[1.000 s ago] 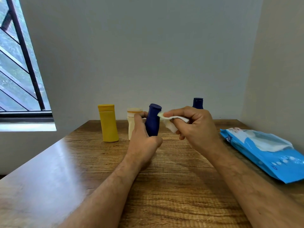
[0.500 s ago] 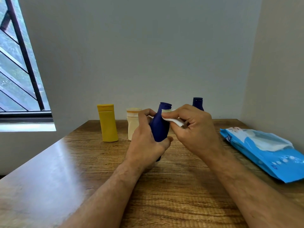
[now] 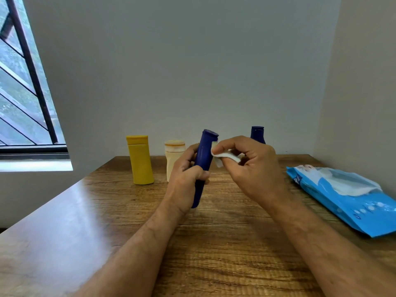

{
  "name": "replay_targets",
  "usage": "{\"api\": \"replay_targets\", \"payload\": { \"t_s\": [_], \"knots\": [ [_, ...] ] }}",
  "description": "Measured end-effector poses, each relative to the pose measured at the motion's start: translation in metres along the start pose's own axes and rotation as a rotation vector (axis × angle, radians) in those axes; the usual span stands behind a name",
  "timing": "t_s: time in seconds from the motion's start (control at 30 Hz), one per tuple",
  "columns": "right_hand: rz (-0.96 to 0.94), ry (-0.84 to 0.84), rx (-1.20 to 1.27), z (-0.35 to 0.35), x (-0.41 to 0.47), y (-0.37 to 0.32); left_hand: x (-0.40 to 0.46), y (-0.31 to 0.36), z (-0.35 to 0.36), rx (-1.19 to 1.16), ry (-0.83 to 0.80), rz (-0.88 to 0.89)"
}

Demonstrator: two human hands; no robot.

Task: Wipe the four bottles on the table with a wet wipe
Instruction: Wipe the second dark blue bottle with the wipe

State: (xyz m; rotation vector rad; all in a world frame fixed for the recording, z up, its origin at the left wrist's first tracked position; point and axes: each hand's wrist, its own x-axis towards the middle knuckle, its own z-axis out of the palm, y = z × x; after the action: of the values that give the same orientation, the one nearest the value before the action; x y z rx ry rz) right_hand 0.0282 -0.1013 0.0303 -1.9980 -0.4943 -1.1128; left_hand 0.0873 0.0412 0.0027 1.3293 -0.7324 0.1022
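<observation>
On the wooden table (image 3: 90, 211), with the pack of wipes (image 3: 342, 196) at the right, the yellow bottle (image 3: 140, 161), cream bottle (image 3: 172, 156) and a second dark blue bottle (image 3: 257, 133) stand at the back. The left hand (image 3: 184, 179) grips the tilted blue bottle (image 3: 204, 153) low on its body, lifted off the table. The right hand (image 3: 255, 168) pinches the folded wet wipe (image 3: 225, 156) against its upper side. Turning the bottle while pressing the wipe along its length would likely cover every side.

Person: left hand (image 3: 186, 179) and right hand (image 3: 255, 168), bare; forearms unsleeved; no rings, watch or gloves visible.
</observation>
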Motion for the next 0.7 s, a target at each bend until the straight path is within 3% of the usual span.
{"api": "replay_targets", "payload": {
  "t_s": [0.07,0.17,0.33,0.57,0.7],
  "knots": [
    [-0.065,-0.044,-0.029,0.0019,-0.0013,0.0004,0.0009,-0.0005,0.0007,-0.099,-0.009,-0.01],
    [0.002,-0.052,-0.004,0.0037,-0.0029,0.0028,-0.0005,-0.001,0.0012,-0.189,-0.031,-0.044],
    [0.102,0.026,-0.008,0.0028,0.0003,0.0065,-0.0031,-0.0025,-0.0008,-0.169,-0.073,-0.106],
    [0.046,-0.047,0.036,0.0019,-0.0017,-0.0002,-0.0002,-0.0009,-0.0018,-0.105,0.09,-0.098],
    [0.085,-0.048,0.009,0.001,-0.0018,0.0008,-0.0058,0.0035,-0.0016,-0.159,0.056,-0.189]
  ]
}}
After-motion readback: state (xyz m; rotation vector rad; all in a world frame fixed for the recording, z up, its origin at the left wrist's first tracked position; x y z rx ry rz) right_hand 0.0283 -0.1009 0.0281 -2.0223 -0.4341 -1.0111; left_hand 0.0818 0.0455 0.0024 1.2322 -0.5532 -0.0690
